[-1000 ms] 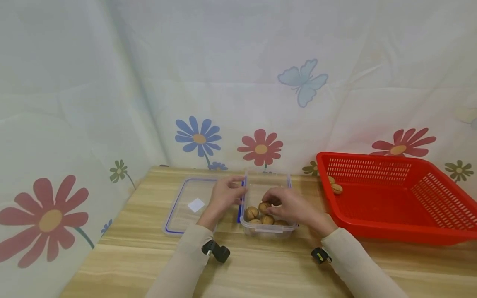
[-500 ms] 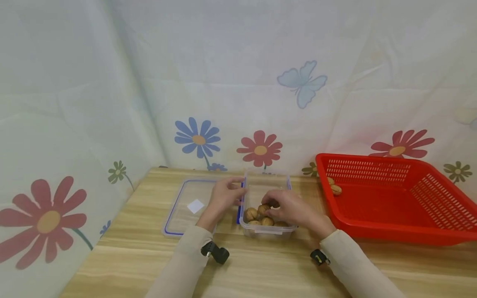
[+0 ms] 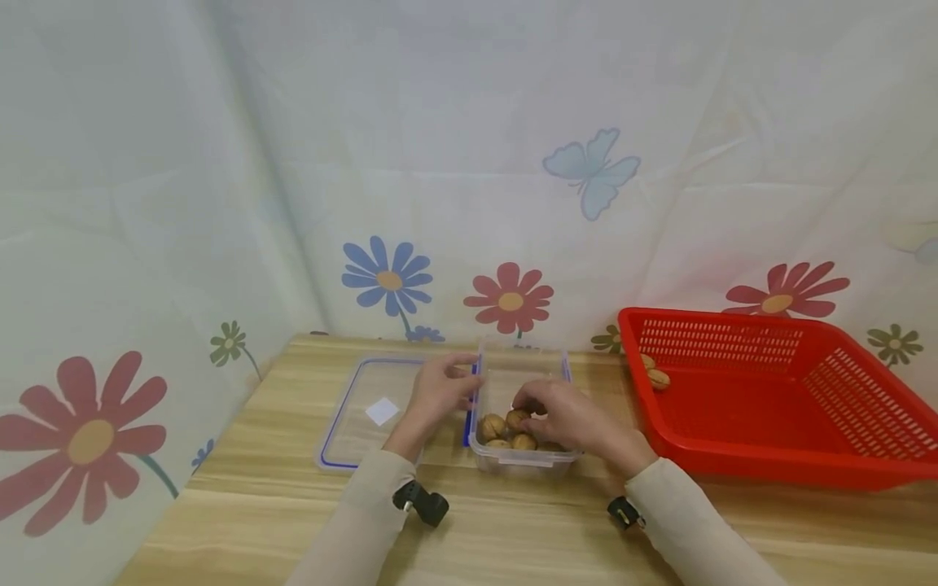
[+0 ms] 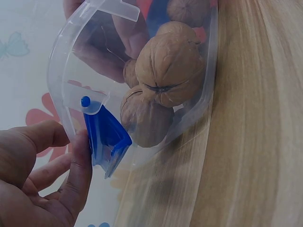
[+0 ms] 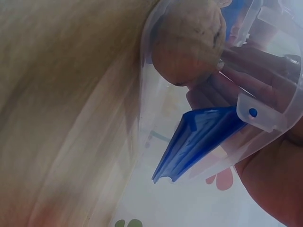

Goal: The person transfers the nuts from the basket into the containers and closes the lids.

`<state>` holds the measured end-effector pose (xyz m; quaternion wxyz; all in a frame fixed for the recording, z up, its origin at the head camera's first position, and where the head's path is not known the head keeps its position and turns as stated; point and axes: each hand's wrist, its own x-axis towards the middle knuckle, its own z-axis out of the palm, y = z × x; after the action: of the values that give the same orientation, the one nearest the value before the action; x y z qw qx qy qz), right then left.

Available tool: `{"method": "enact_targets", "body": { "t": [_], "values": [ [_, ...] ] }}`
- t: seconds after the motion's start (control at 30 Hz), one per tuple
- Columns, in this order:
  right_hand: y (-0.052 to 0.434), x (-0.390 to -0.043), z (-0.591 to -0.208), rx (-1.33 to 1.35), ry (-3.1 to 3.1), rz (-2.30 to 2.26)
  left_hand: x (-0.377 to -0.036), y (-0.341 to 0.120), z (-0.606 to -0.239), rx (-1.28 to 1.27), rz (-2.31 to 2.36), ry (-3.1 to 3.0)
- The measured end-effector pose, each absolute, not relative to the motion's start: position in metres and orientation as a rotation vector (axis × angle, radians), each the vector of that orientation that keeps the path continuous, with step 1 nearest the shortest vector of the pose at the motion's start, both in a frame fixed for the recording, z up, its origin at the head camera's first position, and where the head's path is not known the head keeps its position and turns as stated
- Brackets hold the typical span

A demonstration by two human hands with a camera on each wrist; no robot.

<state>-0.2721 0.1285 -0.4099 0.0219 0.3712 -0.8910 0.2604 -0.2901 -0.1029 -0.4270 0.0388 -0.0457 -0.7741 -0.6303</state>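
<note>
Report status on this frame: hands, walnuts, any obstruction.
Left hand grips the clear container at its left rim. Right hand is inside, fingers on the walnuts. Nothing in the way; lid lies left, red basket right.

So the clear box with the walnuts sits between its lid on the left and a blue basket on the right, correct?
Not quite: the basket is red, not blue, as the head view shows. The rest holds: the clear box with the walnuts sits between it and the lid on the left.
</note>
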Motion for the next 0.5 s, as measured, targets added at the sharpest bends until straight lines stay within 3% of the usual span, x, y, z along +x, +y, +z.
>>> {"method": "enact_targets", "body": {
  "t": [0.5],
  "values": [
    [0.1259,-0.2683,-0.4095,1.154,-2.754,0.75,-0.2907,-0.1015,-0.4252,-0.12,-1.941,-2.371]
  ]
}}
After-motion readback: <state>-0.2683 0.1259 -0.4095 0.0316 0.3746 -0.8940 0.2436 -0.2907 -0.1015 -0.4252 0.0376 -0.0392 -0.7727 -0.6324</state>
